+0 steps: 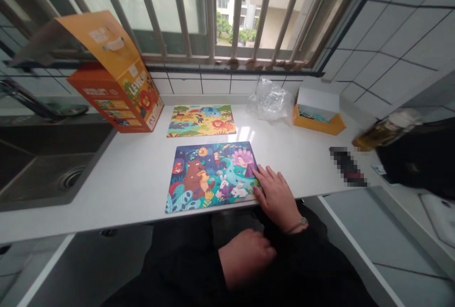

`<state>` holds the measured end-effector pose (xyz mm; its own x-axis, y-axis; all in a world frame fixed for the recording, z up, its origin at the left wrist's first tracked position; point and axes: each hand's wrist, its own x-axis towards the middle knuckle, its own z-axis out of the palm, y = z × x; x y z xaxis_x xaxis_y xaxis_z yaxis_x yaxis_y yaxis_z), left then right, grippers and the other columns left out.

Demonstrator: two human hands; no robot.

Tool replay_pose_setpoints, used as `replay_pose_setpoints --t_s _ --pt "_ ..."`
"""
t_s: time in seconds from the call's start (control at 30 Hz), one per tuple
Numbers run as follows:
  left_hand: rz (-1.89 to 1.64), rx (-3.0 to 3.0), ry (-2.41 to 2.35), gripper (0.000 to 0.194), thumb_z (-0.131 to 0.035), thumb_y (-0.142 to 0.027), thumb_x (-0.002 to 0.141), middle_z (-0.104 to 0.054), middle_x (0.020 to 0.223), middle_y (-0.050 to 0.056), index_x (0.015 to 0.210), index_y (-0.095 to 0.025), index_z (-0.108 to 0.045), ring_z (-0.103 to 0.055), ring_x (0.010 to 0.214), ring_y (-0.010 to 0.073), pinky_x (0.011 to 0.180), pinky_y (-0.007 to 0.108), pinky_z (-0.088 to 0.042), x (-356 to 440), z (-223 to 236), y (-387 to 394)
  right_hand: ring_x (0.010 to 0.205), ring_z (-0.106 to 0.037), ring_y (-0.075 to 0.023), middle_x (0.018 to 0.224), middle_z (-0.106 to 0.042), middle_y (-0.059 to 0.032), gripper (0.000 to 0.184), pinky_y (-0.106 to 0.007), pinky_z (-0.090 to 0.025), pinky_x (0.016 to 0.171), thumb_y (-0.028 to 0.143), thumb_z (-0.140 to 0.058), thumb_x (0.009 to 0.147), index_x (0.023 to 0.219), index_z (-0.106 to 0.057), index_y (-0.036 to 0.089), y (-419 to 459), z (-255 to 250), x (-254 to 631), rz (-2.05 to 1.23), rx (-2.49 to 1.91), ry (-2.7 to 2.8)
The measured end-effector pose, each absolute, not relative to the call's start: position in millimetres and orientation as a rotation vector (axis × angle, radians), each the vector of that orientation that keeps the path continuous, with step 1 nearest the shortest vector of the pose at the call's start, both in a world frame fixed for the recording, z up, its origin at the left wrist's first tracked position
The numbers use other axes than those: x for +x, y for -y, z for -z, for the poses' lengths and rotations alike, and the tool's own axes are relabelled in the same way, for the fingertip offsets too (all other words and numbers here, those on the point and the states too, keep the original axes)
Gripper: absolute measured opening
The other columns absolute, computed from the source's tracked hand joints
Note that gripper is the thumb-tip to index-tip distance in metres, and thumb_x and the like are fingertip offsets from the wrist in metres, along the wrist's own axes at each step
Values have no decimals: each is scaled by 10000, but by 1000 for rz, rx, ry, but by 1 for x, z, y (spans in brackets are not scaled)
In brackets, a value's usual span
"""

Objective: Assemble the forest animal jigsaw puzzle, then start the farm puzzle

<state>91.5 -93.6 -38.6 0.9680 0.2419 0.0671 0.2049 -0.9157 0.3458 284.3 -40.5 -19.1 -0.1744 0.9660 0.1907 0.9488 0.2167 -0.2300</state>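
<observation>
A dark forest picture puzzle (216, 174) with a bear, rabbits and a peacock lies flat near the counter's front edge. My right hand (275, 194) rests at its right side, fingers stretched out and fingertips touching the puzzle's edge. Below the counter, close to my right sleeve, my left hand (246, 255) is curled closed; whatever its fingers may hold is hidden. Behind the forest puzzle lies a yellow savanna picture puzzle (201, 121) with a lion and an elephant.
An orange puzzle box (124, 94) stands with its lid up beside the sink (42, 169). Crumpled clear plastic (270, 101) and a small yellow box (318, 122) lie at the back right. A bottle (386, 129) and a blurred-out dark object (346, 167) are further right.
</observation>
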Motion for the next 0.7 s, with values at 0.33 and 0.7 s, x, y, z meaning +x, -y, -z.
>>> replay_pose_setpoints --t_s 0.33,0.7 --pt "-242 2730 -1281 592 -476 -514 1140 -346 1785 77 1652 -218 -490 -324 1656 301 1370 567 -256 34 -5 12 1656 -351 -338 1792 -371 -70 588 -644 -244 1325 404 -402 1142 1709 -447 256 45 14 260 3 -1963 2175" --pt "-175 2587 -1669 699 -399 -620 1124 -214 1820 43 1737 -284 -395 -236 1689 348 1363 636 -195 46 1 -35 1688 -271 -352 1834 -246 -120 660 -700 -181 1325 448 -361 1144 1761 -335 216 38 13 236 -54 -1980 2218"
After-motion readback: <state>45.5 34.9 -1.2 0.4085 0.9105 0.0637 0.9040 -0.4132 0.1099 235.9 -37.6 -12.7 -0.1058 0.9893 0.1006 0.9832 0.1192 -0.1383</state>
